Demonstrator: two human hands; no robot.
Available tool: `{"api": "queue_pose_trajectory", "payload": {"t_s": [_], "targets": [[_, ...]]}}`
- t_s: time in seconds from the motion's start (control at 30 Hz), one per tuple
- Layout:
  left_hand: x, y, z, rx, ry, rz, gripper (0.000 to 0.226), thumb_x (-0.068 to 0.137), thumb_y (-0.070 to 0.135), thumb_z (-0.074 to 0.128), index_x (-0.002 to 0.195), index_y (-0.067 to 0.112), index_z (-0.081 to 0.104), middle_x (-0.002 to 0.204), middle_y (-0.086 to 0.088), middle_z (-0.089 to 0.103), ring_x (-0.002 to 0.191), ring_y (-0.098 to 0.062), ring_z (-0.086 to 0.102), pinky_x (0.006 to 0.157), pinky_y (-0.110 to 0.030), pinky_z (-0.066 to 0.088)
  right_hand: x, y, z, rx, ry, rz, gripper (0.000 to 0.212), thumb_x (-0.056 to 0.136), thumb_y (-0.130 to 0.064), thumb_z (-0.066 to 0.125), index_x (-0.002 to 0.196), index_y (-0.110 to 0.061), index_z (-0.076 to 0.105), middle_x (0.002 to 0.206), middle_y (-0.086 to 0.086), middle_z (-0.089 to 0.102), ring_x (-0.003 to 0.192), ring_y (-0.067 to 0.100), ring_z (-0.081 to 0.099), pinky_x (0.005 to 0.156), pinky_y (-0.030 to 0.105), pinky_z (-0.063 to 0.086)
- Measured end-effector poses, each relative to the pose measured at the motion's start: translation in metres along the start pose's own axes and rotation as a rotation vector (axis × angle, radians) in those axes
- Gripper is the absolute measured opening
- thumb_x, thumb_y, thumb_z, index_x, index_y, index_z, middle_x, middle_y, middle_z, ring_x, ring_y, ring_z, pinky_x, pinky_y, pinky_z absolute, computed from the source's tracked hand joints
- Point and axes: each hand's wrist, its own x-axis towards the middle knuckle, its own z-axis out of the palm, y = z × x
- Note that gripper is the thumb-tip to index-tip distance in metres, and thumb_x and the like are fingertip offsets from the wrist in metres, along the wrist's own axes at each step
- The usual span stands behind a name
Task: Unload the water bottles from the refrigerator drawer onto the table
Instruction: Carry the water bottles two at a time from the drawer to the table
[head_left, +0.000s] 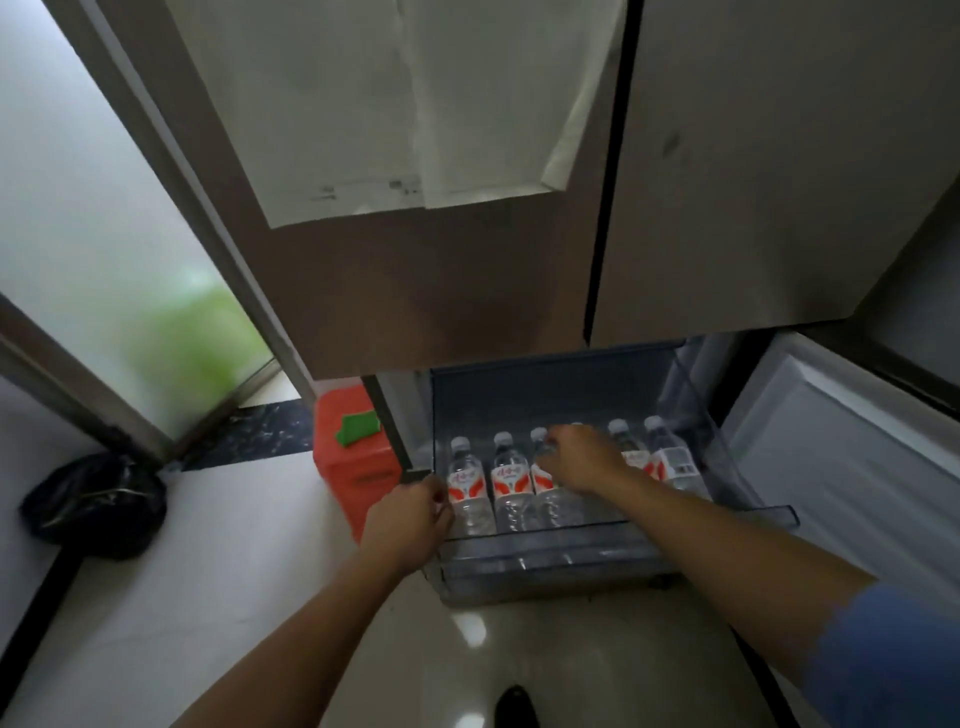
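hands at the open drawer (545, 569), bottles (511, 483) inside it

the drawer stood out from the foot of the fridge (467, 291), with the bottles in a row across it, caps toward the back and red-and-white labels showing. the left hand (410, 514) had its fingers curled over the drawer's left front corner, gripping the rim. the right hand (582, 460) reached in over the middle of the row, fingers bent down over a bottle mostly hidden beneath it; whether it had a grip could not be told. three bottles showed to the left of that hand and two to its right. a red box (353, 467) sat just left of the drawer, a black bag (93, 504) farther left.
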Motion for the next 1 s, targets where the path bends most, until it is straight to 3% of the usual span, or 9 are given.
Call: {"api": "queue_pose_trajectory", "payload": {"t_s": [0.1,0.27,0.4,0.53,0.67,0.8,0.9,1.0], "targets": [[0.019,-0.010,0.002,0.009,-0.001,-0.013,0.020,0.093,0.037,0.048,0.097,0.020,0.058,0.090,-0.002,0.067,0.081,-0.021,0.064,0.072,-0.036,0.054,0.045,-0.011,0.016,-0.011,-0.072,0.021,0.028,0.091,-0.041,0.058,0.102,-0.016,0.066,0.097,0.007,0.069,0.082,0.023,0.063,0.071,0.032,0.050],[0.046,-0.025,0.002,-0.001,0.046,-0.007,0.023,0.095,0.040,0.047,0.096,0.019,0.057,0.090,0.000,0.067,0.079,-0.022,0.065,0.067,-0.030,0.050,0.103,-0.020,0.047,-0.035,-0.146,0.060,0.029,0.093,-0.041,0.054,0.101,-0.013,0.058,0.093,0.008,0.065,0.075,0.021,0.059,0.076,0.035,0.053],[0.064,-0.037,0.003,0.001,0.031,-0.018,0.021,0.092,0.039,0.049,0.098,0.020,0.057,0.090,-0.002,0.069,0.077,-0.022,0.066,0.070,-0.038,0.056,0.136,-0.024,0.077,-0.084,-0.223,0.050,0.033,0.092,-0.045,0.052,0.105,-0.017,0.062,0.096,0.007,0.067,0.080,0.022,0.061,0.081,0.036,0.054],[0.083,-0.037,-0.005,0.002,0.023,-0.007,0.021,0.094,0.033,0.050,0.103,0.016,0.058,0.096,-0.005,0.069,0.080,-0.024,0.067,0.073,-0.036,0.056,0.142,-0.022,0.082,-0.074,-0.248,0.053,0.035,0.093,-0.047,0.053,0.102,-0.015,0.062,0.088,0.004,0.065,0.077,0.019,0.062,0.073,0.033,0.054],[0.115,-0.022,-0.010,0.010,0.025,0.052,0.022,0.095,0.032,0.048,0.106,0.016,0.058,0.100,-0.006,0.067,0.081,-0.022,0.065,0.075,-0.039,0.057,0.133,-0.010,0.054,0.011,-0.212,0.015,0.042,0.089,-0.054,0.050,0.110,-0.017,0.054,0.104,0.007,0.063,0.087,0.023,0.059,0.072,0.032,0.046],[0.155,0.002,-0.001,0.146,-0.039,0.154,0.024,0.096,0.024,0.046,0.116,0.014,0.052,0.110,-0.015,0.061,0.093,-0.029,0.058,0.075,-0.032,0.044,0.104,0.008,0.017,0.114,-0.173,-0.069,0.032,0.086,-0.050,0.053,0.087,-0.019,0.056,0.099,0.007,0.068,0.086,0.022,0.061,0.077,0.034,0.052],[0.182,0.016,0.021,0.268,-0.087,0.160,0.039,0.097,0.017,0.041,0.135,0.010,0.044,0.137,-0.019,0.046,0.121,-0.034,0.046,0.096,-0.036,0.036,0.072,0.027,0.001,0.203,-0.120,-0.056,0.043,0.078,-0.054,0.047,0.091,-0.017,0.063,0.092,0.004,0.070,0.083,0.020,0.064,0.076,0.038,0.054],[0.202,0.012,0.049,0.446,-0.190,0.158,0.038,0.097,0.017,0.037,0.132,0.009,0.047,0.142,-0.017,0.042,0.129,-0.033,0.042,0.106,-0.038,0.033,0.042,0.043,-0.006,0.191,-0.104,-0.069,0.025,0.085,-0.043,0.052,0.090,-0.019,0.057,0.084,0.002,0.063,0.076,0.019,0.059,0.066,0.030,0.043]]}}
